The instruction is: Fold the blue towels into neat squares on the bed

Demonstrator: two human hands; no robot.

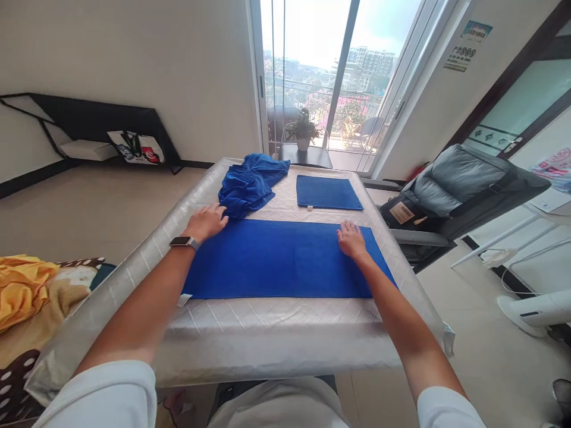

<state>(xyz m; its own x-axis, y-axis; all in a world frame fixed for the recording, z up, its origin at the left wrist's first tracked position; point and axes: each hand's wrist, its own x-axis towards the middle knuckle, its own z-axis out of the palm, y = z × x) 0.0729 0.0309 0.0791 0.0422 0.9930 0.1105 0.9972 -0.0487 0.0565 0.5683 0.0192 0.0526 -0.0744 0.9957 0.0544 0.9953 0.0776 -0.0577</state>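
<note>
A blue towel (pixel 276 261) lies spread flat across the table, its long side towards me and a small white tag at its near left corner. My left hand (pixel 207 222), with a watch on the wrist, rests at the towel's far left corner, fingers stretched out beside a crumpled blue cloth (pixel 250 184). On the right part of the towel, my right hand (pixel 351 239) lies palm down with its fingers extended. Beyond it sits a folded blue towel (pixel 329 192), a rectangle with a small white tag on its near edge.
A silvery quilted cover (pixel 276 345) drapes over the table. To the right stands a grey reclining chair (pixel 450 184). Behind the table, a potted plant (pixel 303 131) stands on a chair before the glass door. Yellow cloth (pixel 27 288) lies heaped at the left.
</note>
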